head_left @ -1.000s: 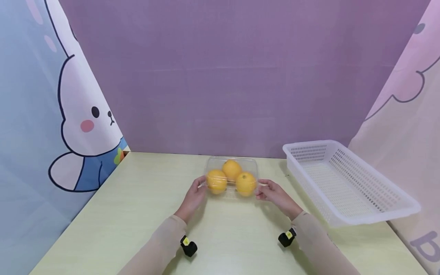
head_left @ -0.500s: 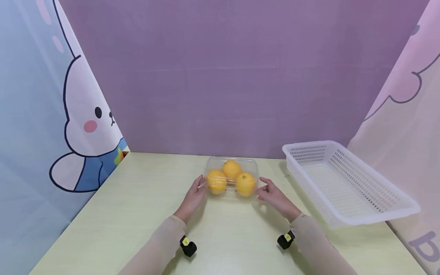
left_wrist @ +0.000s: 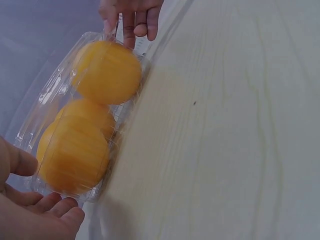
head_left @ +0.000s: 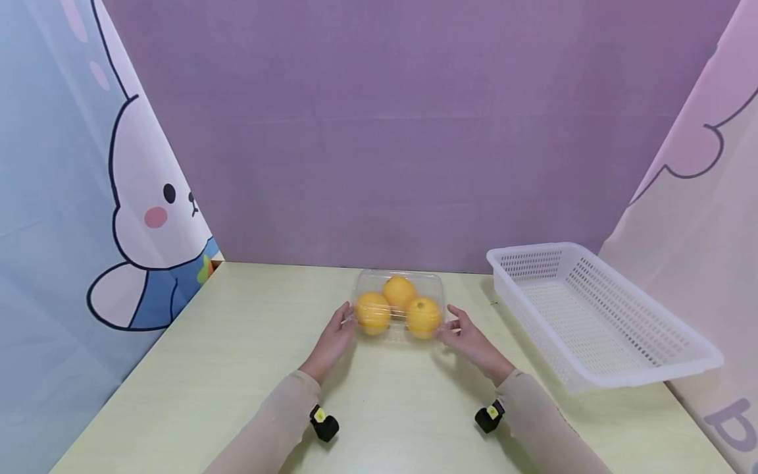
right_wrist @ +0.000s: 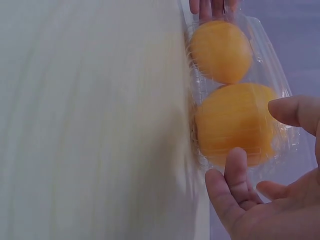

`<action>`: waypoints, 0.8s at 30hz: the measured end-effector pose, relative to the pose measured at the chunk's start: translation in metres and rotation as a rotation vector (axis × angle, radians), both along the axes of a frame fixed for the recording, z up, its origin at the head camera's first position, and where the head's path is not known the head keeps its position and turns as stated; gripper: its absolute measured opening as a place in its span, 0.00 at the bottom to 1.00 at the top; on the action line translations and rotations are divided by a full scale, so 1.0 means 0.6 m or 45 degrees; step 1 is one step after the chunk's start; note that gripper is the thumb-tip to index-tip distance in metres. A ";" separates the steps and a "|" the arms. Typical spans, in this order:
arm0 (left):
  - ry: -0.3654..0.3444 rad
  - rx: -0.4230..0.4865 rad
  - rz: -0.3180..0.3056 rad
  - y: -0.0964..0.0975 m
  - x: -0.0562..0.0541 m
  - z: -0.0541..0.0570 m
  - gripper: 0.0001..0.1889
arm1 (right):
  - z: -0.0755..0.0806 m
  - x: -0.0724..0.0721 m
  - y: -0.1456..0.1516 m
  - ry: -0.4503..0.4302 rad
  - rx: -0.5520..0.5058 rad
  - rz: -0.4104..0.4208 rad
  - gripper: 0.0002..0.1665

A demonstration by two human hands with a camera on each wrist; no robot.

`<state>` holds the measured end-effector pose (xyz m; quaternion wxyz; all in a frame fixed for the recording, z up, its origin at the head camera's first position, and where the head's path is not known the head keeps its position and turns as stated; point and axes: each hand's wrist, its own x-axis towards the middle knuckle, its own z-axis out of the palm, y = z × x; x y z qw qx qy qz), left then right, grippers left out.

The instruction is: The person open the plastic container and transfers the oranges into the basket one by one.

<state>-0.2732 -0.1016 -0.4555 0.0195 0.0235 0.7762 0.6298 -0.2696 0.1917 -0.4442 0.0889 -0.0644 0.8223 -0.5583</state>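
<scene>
A clear plastic clamshell box (head_left: 399,336) lies on the table with three oranges (head_left: 399,293) inside. My left hand (head_left: 334,338) holds its left end; in the left wrist view a finger (left_wrist: 22,162) meets the corner while other fingertips (left_wrist: 62,206) curl at the near edge. At the opposite end my right hand (head_left: 470,339) grips the near right corner, its fingers spread around it. The right wrist view shows one fingertip (right_wrist: 280,110) over the lid and others (right_wrist: 235,172) bent at the near side.
A white perforated plastic basket (head_left: 592,316) stands to the right. The pale wooden table (head_left: 403,408) ends at a purple cloth backdrop (head_left: 403,145). Printed cloths hang on both sides, the left one showing a cartoon rabbit (head_left: 160,217).
My right hand has let go of the box's right end, spread its fingers, and come back to the near right corner. The left hand, box and oranges stay nearly still.
</scene>
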 end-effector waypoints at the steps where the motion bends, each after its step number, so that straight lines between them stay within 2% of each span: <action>1: -0.001 0.009 -0.005 0.000 0.000 0.000 0.32 | 0.000 0.000 -0.001 -0.003 -0.006 0.001 0.50; 7: -0.014 0.061 -0.027 -0.001 0.001 0.001 0.33 | -0.001 -0.001 -0.004 -0.001 -0.004 -0.014 0.51; 14: -0.034 0.048 -0.038 -0.002 -0.005 0.003 0.33 | -0.003 -0.003 -0.005 0.013 0.006 0.050 0.53; 24: -0.033 0.047 -0.057 -0.004 -0.008 -0.002 0.33 | -0.008 -0.004 -0.008 -0.011 0.011 0.043 0.54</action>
